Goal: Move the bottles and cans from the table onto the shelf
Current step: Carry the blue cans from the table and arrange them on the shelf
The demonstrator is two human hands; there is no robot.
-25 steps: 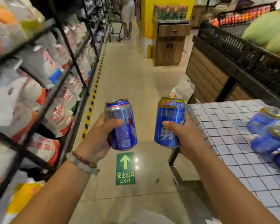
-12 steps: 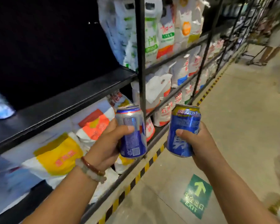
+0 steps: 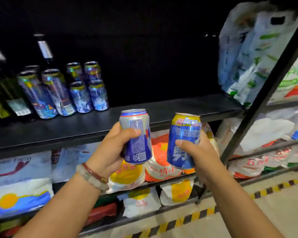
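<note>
1. Left hand (image 3: pixel 108 152) grips a silver-and-blue can (image 3: pixel 136 135).
2. Right hand (image 3: pixel 199 152) grips a blue-and-yellow can (image 3: pixel 183 140).
3. Both cans hang in front of the black shelf (image 3: pixel 162 109), below its edge.
4. Cans (image 3: pixel 79 88) and dark bottles (image 3: pixel 5 90) stand on its left part.

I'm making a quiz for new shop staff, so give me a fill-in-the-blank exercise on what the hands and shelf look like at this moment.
1. The left hand grips a silver and blue drink can, and its wrist wears a beaded ____.
2. The right hand grips a blue drink can with a ____ top band.
3. Both held cans are in front of the black metal shelf, not yet ____ it.
4. The blue cans already on the shelf stand at its ____ end.

Missing words: bracelet; yellow; on; left
</note>
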